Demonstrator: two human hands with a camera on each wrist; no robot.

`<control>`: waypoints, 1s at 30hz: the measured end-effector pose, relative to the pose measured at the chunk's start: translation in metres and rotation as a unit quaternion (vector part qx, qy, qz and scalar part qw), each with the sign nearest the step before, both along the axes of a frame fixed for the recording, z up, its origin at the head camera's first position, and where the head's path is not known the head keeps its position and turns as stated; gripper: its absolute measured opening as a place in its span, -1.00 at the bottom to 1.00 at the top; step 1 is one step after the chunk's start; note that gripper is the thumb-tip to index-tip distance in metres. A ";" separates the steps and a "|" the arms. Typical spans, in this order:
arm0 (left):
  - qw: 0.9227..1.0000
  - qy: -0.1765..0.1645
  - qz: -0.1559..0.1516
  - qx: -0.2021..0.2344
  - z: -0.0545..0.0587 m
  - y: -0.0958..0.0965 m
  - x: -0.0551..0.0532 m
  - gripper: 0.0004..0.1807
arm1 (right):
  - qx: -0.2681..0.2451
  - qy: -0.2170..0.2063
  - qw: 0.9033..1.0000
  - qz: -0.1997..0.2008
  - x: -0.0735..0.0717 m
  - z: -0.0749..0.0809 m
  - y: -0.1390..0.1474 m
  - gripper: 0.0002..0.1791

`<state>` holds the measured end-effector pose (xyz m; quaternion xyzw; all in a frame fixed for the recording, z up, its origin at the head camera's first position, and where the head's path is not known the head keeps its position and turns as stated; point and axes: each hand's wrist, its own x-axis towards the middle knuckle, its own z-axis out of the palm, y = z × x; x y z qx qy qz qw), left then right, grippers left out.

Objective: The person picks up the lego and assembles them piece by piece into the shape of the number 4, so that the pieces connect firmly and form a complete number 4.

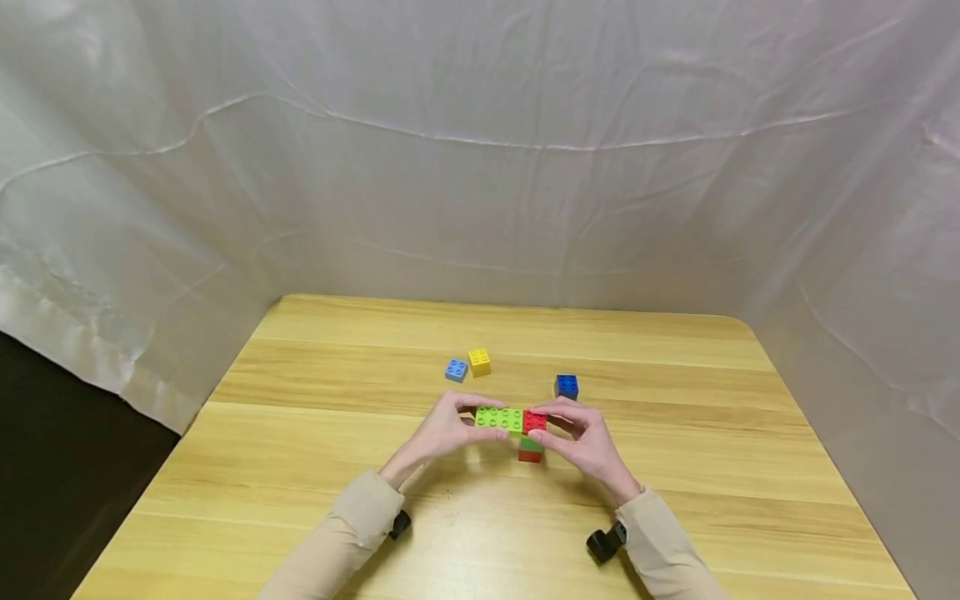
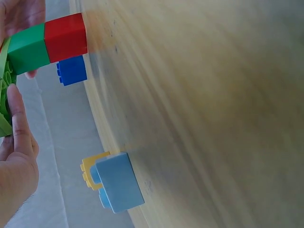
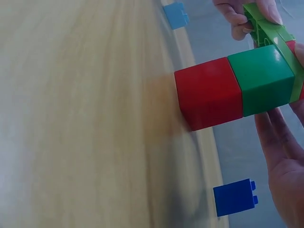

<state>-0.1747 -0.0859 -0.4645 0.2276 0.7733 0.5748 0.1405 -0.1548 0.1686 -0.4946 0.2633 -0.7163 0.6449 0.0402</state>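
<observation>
A red brick [image 3: 209, 94] stands on the table with a green brick [image 3: 261, 80] on top of it. Across the green one lies a long lime-green brick [image 1: 498, 419], its hollow underside overhanging to the left. Another red brick [image 1: 534, 422] sits on its right end. My left hand [image 1: 442, 429] pinches the lime-green brick's overhanging part between thumb and fingers. With thumb and fingertips, my right hand [image 1: 587, 440] grips the upper red brick at its front and back.
Behind the stack to the right stands a dark blue brick [image 1: 567, 386]. Farther back to the left, a light blue brick [image 1: 456, 370] and a yellow brick [image 1: 479, 362] lie close together. Pale sheeting [image 1: 510, 217] hangs beyond the wooden table [image 1: 300, 467].
</observation>
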 end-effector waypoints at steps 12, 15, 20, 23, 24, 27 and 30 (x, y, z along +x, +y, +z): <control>1.000 0.013 -0.004 -0.004 0.001 0.000 0.001 -0.55 | 0.017 0.008 1.000 -0.011 0.003 -0.004 0.001 -0.68; 1.000 0.014 -0.002 -0.004 0.001 -0.001 0.002 -0.56 | 0.022 0.005 1.000 -0.016 0.004 -0.004 0.000 -0.68; 1.000 0.010 0.000 -0.009 0.000 0.000 0.001 -0.55 | 0.015 0.018 1.000 -0.015 0.005 -0.004 -0.001 -0.67; 1.000 0.015 -0.003 -0.009 0.000 0.000 0.001 -0.55 | 0.010 0.025 1.000 -0.011 0.006 -0.004 -0.001 -0.66; 1.000 0.016 -0.004 -0.009 0.000 0.000 0.001 -0.55 | 0.009 0.025 1.000 -0.011 0.006 -0.004 -0.001 -0.66; 1.000 0.016 -0.005 -0.007 0.001 0.000 0.002 -0.55 | 0.014 0.016 1.000 -0.015 0.007 -0.003 -0.001 -0.63; 1.000 0.017 -0.005 -0.007 0.000 0.000 0.001 -0.56 | 0.021 0.001 1.000 -0.021 0.009 -0.002 -0.001 -0.59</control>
